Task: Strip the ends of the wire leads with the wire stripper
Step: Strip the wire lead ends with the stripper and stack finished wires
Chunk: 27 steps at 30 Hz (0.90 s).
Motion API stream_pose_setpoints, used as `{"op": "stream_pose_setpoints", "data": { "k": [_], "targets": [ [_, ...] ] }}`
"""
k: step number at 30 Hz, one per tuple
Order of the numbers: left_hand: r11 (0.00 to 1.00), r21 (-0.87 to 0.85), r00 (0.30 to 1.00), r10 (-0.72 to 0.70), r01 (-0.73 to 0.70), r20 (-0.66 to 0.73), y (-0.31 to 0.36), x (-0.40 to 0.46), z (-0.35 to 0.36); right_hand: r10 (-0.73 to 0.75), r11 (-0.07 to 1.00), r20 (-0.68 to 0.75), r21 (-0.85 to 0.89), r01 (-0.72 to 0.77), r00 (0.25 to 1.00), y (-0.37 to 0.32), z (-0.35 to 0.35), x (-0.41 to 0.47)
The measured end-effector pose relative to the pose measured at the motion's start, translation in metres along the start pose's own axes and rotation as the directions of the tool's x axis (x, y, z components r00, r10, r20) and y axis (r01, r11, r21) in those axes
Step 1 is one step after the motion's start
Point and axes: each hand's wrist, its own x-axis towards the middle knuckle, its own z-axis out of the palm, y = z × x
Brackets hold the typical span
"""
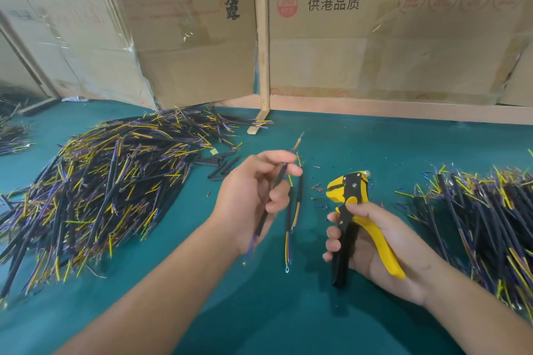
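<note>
Hands meet over the middle of the green mat [288, 311], each doing its own half of the job. The left hand [253, 196] pinches one black-sleeved lead [278, 180] between thumb and curled fingers, with its coloured cores fanning up past the fingertips toward the far side, probably so the free ends stand clear and can be fed into the tool. The right hand [372, 239] is wrapped round the handles of the stripper [350, 202], fingers curled on the black handle and palm against the yellow one; the handles look spread rather than squeezed, and the yellow head points up and left toward the lead, near it but not touching. That aim suggests the next move is to bring core ends and head together. Two more leads [297, 210] lie on the mat between the hands, close by and likely next in line. A big pile [109, 181] of leads sits to the left and another pile [476, 210] to the right; which is stripped and which is waiting I cannot tell. Tiny coloured scraps [317, 189] dot the mat around the tool head, apparently insulation trimmings. Cardboard sheets [375, 37] stand along the back edge.
</note>
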Motion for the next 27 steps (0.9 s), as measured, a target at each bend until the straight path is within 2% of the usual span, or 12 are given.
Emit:
{"op": "stream_pose_setpoints", "data": {
  "k": [2,5,8,10,12,13,16,18,27],
  "targets": [
    [0.987,-0.153,0.998,-0.039,0.047,0.049,0.004,0.002,-0.004,0.0,1.0,0.005,0.004,0.0,1.0,0.0,0.0,0.0],
    [0.997,-0.067,0.985,0.046,-0.035,0.167,0.004,0.002,-0.004,0.001,1.0,0.01,0.007,-0.001,1.0,0.0,-0.001,0.0],
    [0.968,0.212,0.985,0.108,-0.136,0.137,-0.002,0.0,-0.001,-0.001,1.0,0.013,0.008,0.001,1.0,0.0,-0.001,0.0],
    [0.841,0.509,0.982,0.182,-0.185,0.058,-0.005,0.001,-0.001,-0.006,1.0,0.008,0.008,0.006,1.0,0.0,-0.001,0.0],
    [0.754,0.626,0.975,0.217,-0.201,0.052,-0.005,0.001,0.0,-0.003,1.0,0.006,0.01,0.003,1.0,0.0,-0.001,0.0],
    [0.764,0.616,0.977,0.208,-0.194,0.051,-0.004,0.0,0.0,-0.002,1.0,0.003,0.012,0.002,1.0,0.0,0.0,0.0],
    [0.895,0.436,0.993,0.051,-0.092,0.106,-0.005,-0.001,-0.001,0.003,1.0,-0.006,0.016,-0.003,1.0,0.0,0.001,-0.001],
    [0.921,0.386,0.988,-0.008,-0.052,0.153,-0.007,-0.002,0.0,0.007,1.0,-0.009,0.018,-0.007,1.0,0.0,0.0,-0.001],
    [0.943,0.3,0.967,0.068,-0.143,0.247,-0.006,-0.002,0.003,0.001,1.0,0.007,0.018,-0.001,1.0,0.0,0.0,0.0]
  ]
}}
